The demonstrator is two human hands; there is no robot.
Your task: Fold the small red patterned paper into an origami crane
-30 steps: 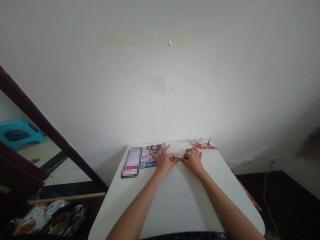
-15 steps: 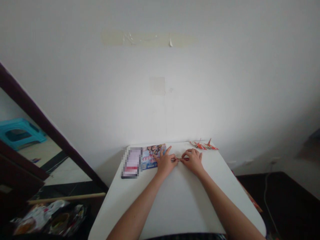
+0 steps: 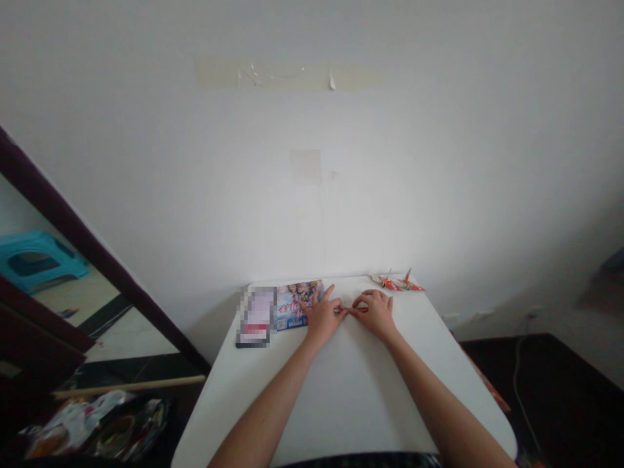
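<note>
My left hand (image 3: 324, 318) and my right hand (image 3: 376, 314) meet over the far part of the white table (image 3: 351, 396). Between their fingertips is a small, narrow piece of folded paper (image 3: 348, 309), mostly covered by the fingers. Thumb and index finger of each hand pinch one end of it, while other left fingers spread outward. Under the left fingertips lies a colourful printed leaflet (image 3: 290, 313). Red and white folded paper cranes (image 3: 397, 283) sit beyond my right hand, near the back edge.
A phone-like device (image 3: 257, 317), its screen pixelated, lies left of the leaflet. Behind the table rises a white wall (image 3: 312, 221) with tape marks. At left are a dark-framed mirror (image 3: 112, 260) reflecting a blue stool, and plastic bags (image 3: 92, 422) on the floor.
My fingertips have drawn slightly closer together, so less of the folded paper shows between them. Both hands otherwise stay in nearly the same place.
</note>
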